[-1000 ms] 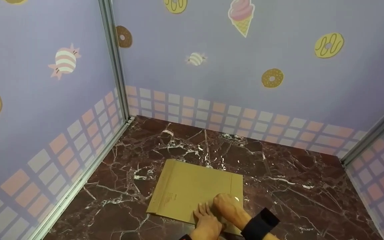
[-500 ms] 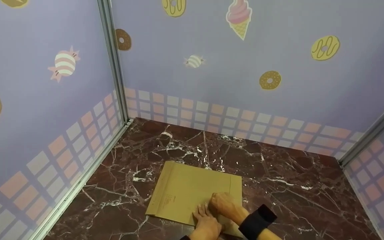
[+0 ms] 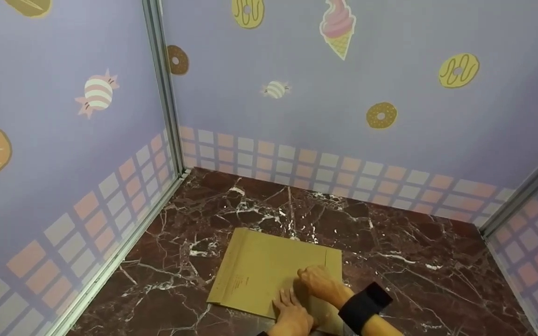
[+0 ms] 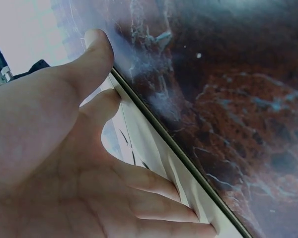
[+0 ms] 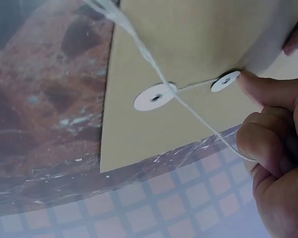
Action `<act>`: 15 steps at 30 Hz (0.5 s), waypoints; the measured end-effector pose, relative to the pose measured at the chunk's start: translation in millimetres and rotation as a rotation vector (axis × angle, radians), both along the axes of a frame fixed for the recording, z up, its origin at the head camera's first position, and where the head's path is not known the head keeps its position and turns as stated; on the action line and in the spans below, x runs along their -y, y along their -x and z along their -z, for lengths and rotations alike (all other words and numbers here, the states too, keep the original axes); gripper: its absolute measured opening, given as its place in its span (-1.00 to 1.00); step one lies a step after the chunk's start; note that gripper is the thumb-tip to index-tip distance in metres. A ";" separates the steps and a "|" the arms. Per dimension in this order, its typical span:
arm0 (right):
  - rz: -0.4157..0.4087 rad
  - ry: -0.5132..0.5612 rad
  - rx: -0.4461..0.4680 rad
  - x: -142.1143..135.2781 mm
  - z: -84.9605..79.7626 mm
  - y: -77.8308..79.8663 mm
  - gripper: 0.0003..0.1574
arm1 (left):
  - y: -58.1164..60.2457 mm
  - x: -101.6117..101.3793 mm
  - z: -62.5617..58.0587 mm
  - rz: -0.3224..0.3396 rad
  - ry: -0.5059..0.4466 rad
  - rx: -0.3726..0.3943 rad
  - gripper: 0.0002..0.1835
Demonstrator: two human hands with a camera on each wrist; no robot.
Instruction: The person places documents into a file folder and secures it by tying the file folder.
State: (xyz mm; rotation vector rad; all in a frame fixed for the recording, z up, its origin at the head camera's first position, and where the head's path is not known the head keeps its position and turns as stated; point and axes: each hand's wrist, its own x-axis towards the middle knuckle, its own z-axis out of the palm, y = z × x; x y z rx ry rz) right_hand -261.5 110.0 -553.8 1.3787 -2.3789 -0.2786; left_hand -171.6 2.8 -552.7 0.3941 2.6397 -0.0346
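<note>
A brown kraft file envelope lies flat on the marble-patterned surface. In the right wrist view its flap bears two white paper discs, the larger disc near the edge and a smaller disc by my thumb. A short stretch of string links the discs. The white string also crosses the larger disc to my right hand, whose curled fingers grip it. The right thumb tip touches the smaller disc's edge. My left hand rests on the envelope's near part, its fingers extended.
The reddish-brown marbled surface surrounds the envelope. Lilac panels with printed sweets enclose it at the back wall, left and right. Metal posts stand in the corners. A black band circles the right wrist.
My right hand has shifted slightly forward over the envelope, and the white spot beside it is now covered. The left hand stays in place. The head view has tilted a little.
</note>
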 end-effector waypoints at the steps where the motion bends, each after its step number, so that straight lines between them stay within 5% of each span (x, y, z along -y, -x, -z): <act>1: -0.013 0.004 0.006 -0.7 -0.9 1.0 -0.72 | 0.6 -0.2 0.2 -0.015 -0.005 0.004 -0.34; 8: -0.055 0.038 0.095 -1.6 -7.1 9.2 -0.79 | 1.8 -2.2 2.9 -0.098 -0.012 0.003 -0.12; 15: -0.053 0.068 0.145 -1.5 -7.1 18.5 -0.76 | 1.3 0.4 1.3 -0.074 -0.031 -0.012 -0.15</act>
